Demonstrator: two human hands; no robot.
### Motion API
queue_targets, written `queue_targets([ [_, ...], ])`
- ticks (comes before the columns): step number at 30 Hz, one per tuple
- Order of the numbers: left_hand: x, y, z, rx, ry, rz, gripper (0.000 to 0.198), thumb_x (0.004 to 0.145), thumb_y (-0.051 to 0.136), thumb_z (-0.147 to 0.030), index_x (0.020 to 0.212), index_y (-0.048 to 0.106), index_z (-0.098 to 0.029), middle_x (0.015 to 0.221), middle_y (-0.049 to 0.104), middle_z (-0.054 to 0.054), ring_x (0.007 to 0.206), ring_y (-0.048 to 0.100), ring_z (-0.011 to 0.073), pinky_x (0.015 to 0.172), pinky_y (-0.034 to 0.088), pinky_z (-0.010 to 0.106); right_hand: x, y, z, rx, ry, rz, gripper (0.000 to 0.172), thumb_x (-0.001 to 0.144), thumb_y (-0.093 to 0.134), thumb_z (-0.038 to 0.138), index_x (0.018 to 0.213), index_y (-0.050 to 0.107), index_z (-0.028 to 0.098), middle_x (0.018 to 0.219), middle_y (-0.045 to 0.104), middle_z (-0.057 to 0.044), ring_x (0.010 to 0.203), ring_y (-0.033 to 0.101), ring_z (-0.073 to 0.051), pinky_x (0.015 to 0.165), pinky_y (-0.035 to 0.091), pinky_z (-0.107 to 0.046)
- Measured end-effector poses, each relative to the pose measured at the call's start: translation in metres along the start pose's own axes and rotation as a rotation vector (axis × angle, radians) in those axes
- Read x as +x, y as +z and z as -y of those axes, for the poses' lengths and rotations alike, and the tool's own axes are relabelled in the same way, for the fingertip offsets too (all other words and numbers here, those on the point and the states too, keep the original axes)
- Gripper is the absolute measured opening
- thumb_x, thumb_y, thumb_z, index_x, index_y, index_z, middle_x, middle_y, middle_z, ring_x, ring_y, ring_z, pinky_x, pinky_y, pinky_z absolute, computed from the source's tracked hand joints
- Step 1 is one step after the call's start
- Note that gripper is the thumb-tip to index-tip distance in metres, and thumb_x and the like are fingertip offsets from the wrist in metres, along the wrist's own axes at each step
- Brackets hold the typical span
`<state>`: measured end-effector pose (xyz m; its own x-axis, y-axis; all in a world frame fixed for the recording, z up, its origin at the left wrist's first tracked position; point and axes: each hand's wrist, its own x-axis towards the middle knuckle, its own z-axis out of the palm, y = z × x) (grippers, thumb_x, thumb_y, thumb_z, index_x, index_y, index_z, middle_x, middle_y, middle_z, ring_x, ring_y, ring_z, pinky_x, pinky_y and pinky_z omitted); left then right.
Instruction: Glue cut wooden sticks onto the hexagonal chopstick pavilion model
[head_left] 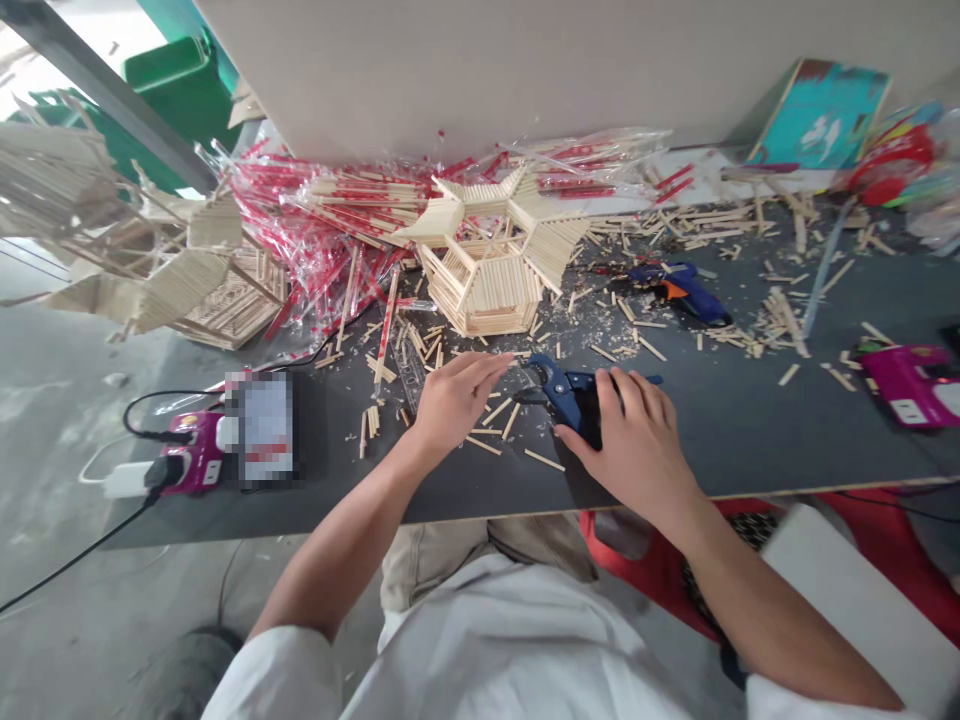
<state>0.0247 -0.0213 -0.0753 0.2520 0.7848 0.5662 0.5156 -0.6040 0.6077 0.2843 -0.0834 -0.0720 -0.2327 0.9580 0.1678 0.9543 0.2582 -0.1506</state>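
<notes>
At the near edge of the dark table (757, 440), the right hand (637, 445) lies over a blue cutter (561, 388), its fingers clamped round the handles, which they mostly hide; the cutter's head points left and rests low on the table top. Opposite it, the left hand (454, 400) lies palm down with its fingers stretched out and close together, the tips just beside the cutter's head; whether they pinch a stick there cannot be told. Short cut sticks (491, 412) lie scattered under and between both hands. Behind the hands stands a hexagonal stick model (487, 275) with a fanned roof; to its left lie cellophane packets of chopsticks (322, 215), printed red, and a second stick model (214, 290) overhangs the table's left end. A blue glue gun (682, 290) lies well apart to the right, among more offcuts; a pink power strip (193, 452) sits at the left corner.
</notes>
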Motion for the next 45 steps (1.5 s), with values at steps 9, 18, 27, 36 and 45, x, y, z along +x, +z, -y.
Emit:
queue_targets([
  [9,-0.002,0.001,0.000,-0.042,0.161,0.022,0.016,0.101,0.070,-0.021,0.114,0.079,-0.021,0.103,0.078,0.007,0.091,0.075,0.0116,0.081,0.060,0.022,0.072,-0.047,0.019,0.686,-0.095,0.202,0.018,0.101,0.065,0.037,0.103,0.075,0.022,0.100,0.077,-0.003,0.087,0.069,-0.018,0.078,0.052,-0.032],
  [18,-0.002,0.001,-0.003,0.080,0.058,-0.128,0.018,0.098,0.076,-0.031,0.113,0.076,-0.021,0.095,0.082,0.004,0.078,0.077,0.0109,0.075,0.063,0.020,0.111,-0.034,0.024,1.034,-0.037,0.453,0.027,0.089,0.077,0.045,0.090,0.073,0.018,0.076,0.070,0.000,0.066,0.060,-0.013,0.062,0.045,-0.027],
  [27,-0.004,0.007,-0.005,0.098,0.031,-0.182,0.020,0.095,0.080,-0.031,0.110,0.076,-0.020,0.092,0.083,0.003,0.074,0.078,0.0109,0.074,0.064,0.019,0.105,0.002,0.025,1.430,0.073,0.492,0.037,0.083,0.085,0.052,0.090,0.071,0.017,0.071,0.064,0.002,0.059,0.053,-0.010,0.055,0.040,-0.025],
  [36,-0.004,0.010,-0.001,0.058,0.091,-0.011,0.026,0.098,0.073,-0.023,0.123,0.070,-0.017,0.096,0.082,0.003,0.072,0.076,0.0086,0.072,0.061,0.017,0.113,-0.026,-0.031,0.891,-0.026,0.446,0.034,0.087,0.078,0.054,0.094,0.081,0.021,0.088,0.078,-0.005,0.077,0.068,-0.020,0.073,0.050,-0.033],
  [45,-0.006,0.012,0.007,0.057,0.010,0.051,0.027,0.101,0.067,-0.027,0.126,0.069,-0.019,0.090,0.081,0.001,0.075,0.077,0.0105,0.071,0.058,0.019,0.134,-0.018,-0.154,0.000,0.617,-0.086,0.066,0.092,0.075,0.051,0.134,0.067,0.001,0.125,0.068,-0.031,0.120,0.057,-0.032,0.100,0.039,-0.040],
])
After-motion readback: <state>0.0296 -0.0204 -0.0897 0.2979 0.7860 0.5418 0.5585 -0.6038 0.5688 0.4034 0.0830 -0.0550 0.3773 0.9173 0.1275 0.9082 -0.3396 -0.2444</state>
